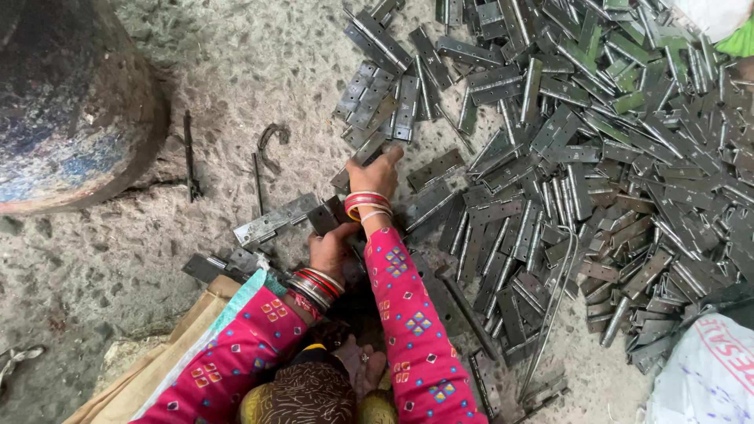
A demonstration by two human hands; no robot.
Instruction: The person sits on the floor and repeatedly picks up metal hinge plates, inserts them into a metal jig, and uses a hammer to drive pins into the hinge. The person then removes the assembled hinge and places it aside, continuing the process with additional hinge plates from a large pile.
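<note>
A white sack (pixel 707 377) with red print lies far to the right of the right hand (pixel 377 174), cut off by the bottom right corner. Another white bag (pixel 711 16) with a green edge sits at the top right corner, mostly out of view. Just below the left hand (pixel 330 247), flat brown cardboard (pixel 149 377) and a pale sheet run off the bottom edge.

The right hand reaches forward onto the concrete floor (pixel 236 78), fingers curled down on a grey metal hinge (pixel 365 153) at the near edge of the big pile of hinges (pixel 597 157), which spreads to its right. The fingertips are hidden behind the hand, so I cannot tell whether they grip the hinge or only press on it. The left hand sits just behind, closed around a dark hinge (pixel 322 216), with a long open hinge (pixel 275 221) lying touching it on its left.

Further left of both hands, 2 thin dark rods (pixel 190 157) lie on the floor, and a large rounded dark drum (pixel 71 102) is cut off by the left edge. Red and white bangles (pixel 367 204) cover both wrists.
</note>
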